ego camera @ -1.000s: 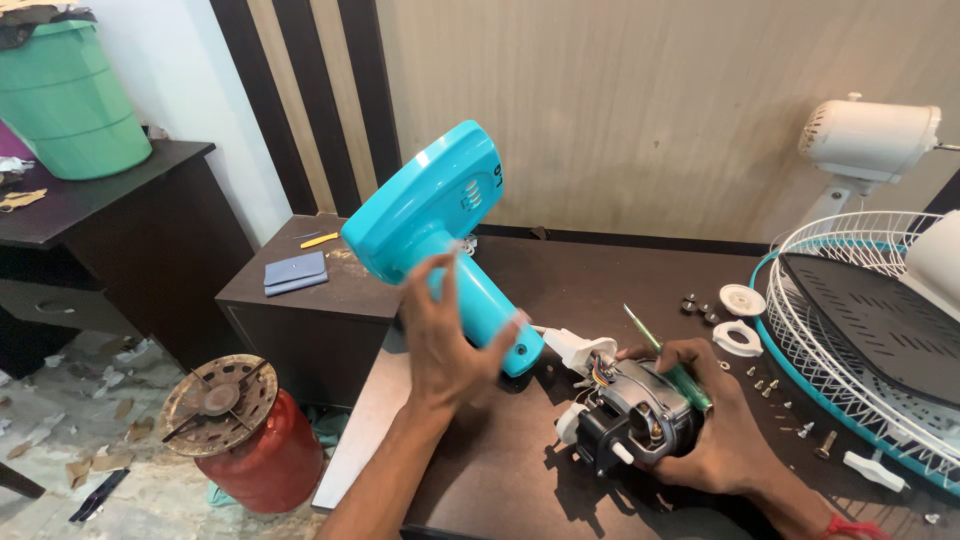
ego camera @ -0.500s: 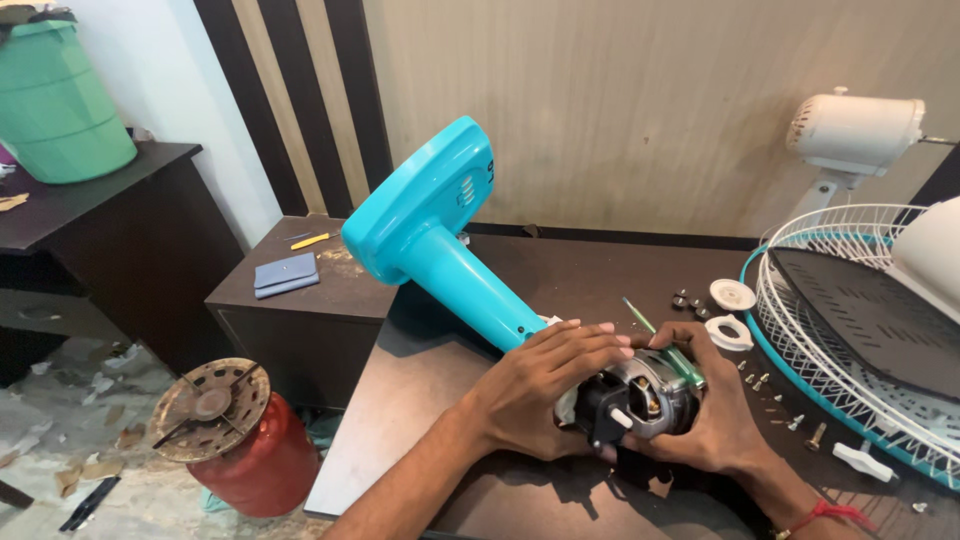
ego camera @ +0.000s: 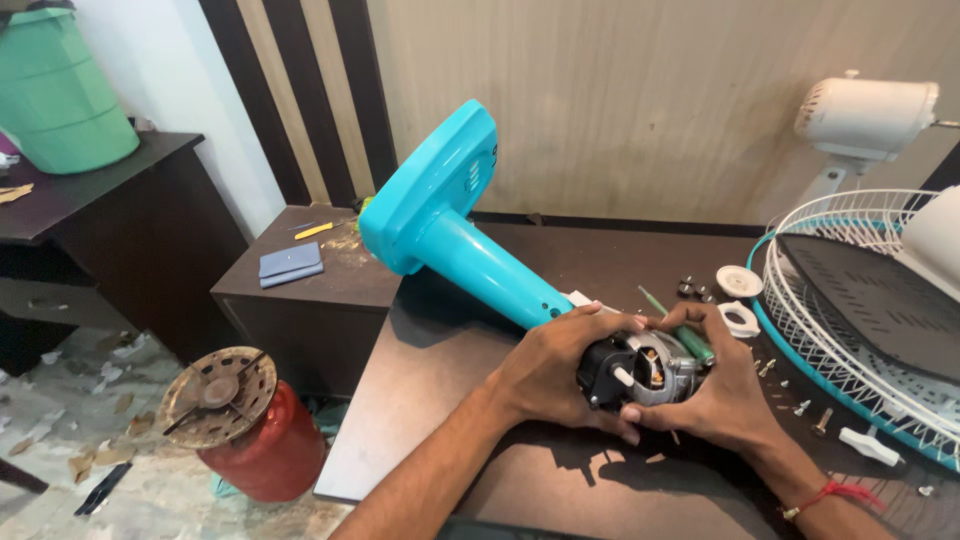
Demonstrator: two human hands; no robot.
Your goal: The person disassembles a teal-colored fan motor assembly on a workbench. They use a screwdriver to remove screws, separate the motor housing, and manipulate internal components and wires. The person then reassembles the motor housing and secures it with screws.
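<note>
Head view: left hand (ego camera: 545, 375) and right hand (ego camera: 715, 395) close around the fan motor (ego camera: 640, 368), seemingly heavy and rigid, near the tabletop's (ego camera: 480, 440) front edge.

No packages, signs or screens are showing; only a small, dark printed label is appearing on the flat face of the turquoise fan stand (ego camera: 440, 195).
</note>
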